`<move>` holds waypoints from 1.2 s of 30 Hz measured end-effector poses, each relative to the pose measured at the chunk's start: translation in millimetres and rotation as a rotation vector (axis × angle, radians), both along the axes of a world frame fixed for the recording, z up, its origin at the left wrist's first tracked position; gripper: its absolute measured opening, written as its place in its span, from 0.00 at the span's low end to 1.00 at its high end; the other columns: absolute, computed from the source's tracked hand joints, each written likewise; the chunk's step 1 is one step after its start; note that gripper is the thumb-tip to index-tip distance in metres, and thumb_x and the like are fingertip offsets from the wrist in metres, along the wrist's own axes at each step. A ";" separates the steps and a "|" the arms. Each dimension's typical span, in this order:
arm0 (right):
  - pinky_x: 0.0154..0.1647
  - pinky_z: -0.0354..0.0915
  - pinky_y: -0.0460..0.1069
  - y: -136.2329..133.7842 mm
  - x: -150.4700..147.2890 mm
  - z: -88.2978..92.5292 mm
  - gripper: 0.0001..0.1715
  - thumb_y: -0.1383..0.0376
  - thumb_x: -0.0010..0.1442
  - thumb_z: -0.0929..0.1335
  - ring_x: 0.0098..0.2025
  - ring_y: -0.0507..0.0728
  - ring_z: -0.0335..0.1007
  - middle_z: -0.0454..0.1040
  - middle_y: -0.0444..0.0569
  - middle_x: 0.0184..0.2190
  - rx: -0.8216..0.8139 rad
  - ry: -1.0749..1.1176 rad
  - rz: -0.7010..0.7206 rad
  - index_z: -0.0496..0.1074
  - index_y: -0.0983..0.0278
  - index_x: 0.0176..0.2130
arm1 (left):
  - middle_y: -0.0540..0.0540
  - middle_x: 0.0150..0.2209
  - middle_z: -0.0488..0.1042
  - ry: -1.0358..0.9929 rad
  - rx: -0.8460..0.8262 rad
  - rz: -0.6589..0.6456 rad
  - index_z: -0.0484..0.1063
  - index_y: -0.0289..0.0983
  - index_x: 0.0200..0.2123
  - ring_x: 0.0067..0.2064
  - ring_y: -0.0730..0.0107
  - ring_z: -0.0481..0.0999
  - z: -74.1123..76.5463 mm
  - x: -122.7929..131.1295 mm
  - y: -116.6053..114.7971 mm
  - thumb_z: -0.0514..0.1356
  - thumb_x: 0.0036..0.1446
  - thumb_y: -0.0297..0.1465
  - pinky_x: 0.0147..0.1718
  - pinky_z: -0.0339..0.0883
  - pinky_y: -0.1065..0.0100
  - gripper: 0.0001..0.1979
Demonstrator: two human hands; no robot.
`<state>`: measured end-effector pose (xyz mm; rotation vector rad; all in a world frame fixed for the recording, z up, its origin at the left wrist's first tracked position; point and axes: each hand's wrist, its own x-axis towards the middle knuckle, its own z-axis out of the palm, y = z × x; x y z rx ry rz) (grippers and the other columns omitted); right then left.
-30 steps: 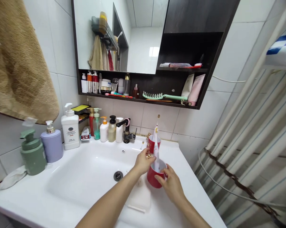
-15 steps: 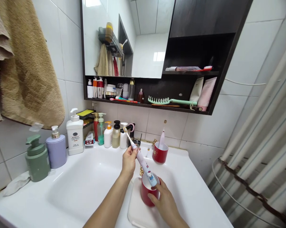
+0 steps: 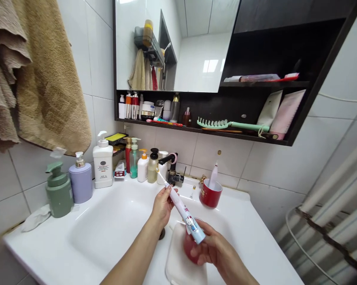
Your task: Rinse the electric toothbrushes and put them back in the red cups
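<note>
My left hand point(image 3: 163, 204) is closed round the neck of a white and pale blue electric toothbrush point(image 3: 182, 211). The brush slants, its head up to the left and its blue base down to the right, with a cartoon cat printed near the base. Beneath that base a red cup point(image 3: 190, 249), smeared by motion, stands on a white mat point(image 3: 175, 253) at the sink. My right hand point(image 3: 215, 247) is at the cup's right side, fingers apart and half curled near the brush's base. Whether its fingertips touch the cup is unclear.
Another red cup point(image 3: 210, 196) with a pale pink device stands behind, right of the black faucet point(image 3: 174, 174). Several pump bottles point(image 3: 142, 168) line the sink's back edge. A dark mirror cabinet point(image 3: 193, 128) hangs above; towels point(image 3: 52, 79) hang at left.
The view has shifted, so the surroundings appear further right. The toothbrush's base has moved to the right of the cup's mouth. My right hand has drawn slightly rightward from the cup.
</note>
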<state>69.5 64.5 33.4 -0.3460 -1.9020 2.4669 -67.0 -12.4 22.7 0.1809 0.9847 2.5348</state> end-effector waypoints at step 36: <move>0.18 0.51 0.45 -19.9 -5.8 -37.5 0.21 0.52 0.46 0.55 0.16 0.49 0.51 0.57 0.41 0.16 0.819 -0.042 -0.108 0.57 0.63 0.36 | 0.52 0.14 0.62 -0.173 0.061 0.123 0.60 0.33 0.21 0.18 0.80 0.65 -1.7 0.9 5.2 0.52 0.45 0.27 0.22 0.60 0.76 0.04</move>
